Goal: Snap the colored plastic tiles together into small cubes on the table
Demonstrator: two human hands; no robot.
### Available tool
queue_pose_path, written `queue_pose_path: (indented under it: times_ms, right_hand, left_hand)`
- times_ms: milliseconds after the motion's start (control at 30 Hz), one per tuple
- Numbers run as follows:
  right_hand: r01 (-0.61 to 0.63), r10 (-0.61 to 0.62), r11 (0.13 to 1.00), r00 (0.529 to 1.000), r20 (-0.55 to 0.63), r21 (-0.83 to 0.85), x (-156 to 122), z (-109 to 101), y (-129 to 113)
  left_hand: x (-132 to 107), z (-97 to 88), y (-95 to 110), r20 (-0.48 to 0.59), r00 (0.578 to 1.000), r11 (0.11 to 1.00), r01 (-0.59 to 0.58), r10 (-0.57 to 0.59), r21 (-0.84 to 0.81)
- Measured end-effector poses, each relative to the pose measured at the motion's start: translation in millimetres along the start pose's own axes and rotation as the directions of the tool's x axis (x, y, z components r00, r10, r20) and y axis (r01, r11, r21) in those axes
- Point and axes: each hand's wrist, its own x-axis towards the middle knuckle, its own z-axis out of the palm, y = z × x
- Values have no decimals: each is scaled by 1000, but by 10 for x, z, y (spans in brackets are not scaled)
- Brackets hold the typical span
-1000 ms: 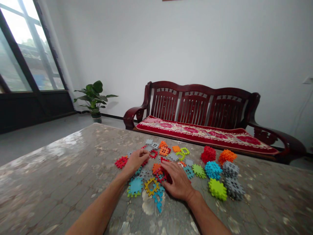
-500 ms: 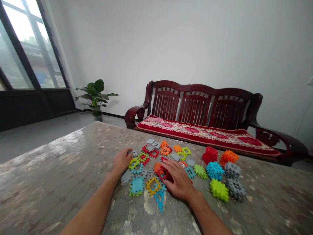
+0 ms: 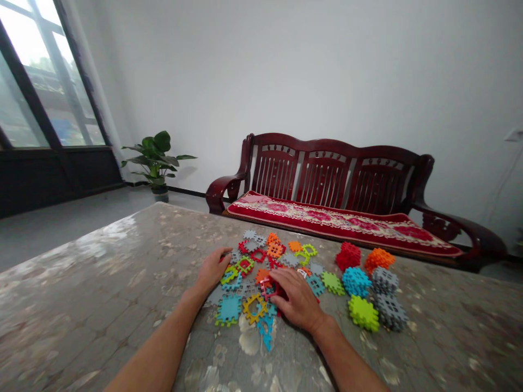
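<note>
Many toothed tiles (image 3: pixel 260 275) lie ahead: at their four o'clock your right hand (image 3: pixel 298 296) grips a red tile (image 3: pixel 267 289) in its fingers; at nine, your left hand (image 3: pixel 213 269) curls its fingers, hold unclear.

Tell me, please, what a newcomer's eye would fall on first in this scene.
Probably the spread of bright toothed pieces on the patterned table, with the left hand at its left edge and the right hand over its right part. Next might come the colour-grouped stacks to the right. Behind the table, the dark-red wooden bench with its red floral cover also stands out against the pale wall.
</note>
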Motion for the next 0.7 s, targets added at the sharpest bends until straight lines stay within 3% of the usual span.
queue_pose_path:
  times_ms: [233,533,700]
  right_hand:
    - [-36,38,999,999,37,-37,13,-9,-25]
    - [17,-19,994,1000,-19,-107,-12,54,-15]
    - [-23,11,991,996,-88,-129,-10,65,-29]
  left_hand:
    - [4,-18,12,48,999,998,-2,-1,67]
    - [31,14,-55,40,999,996,-31,28,80]
    - [61,2,-51,52,999,998,-14,10,67]
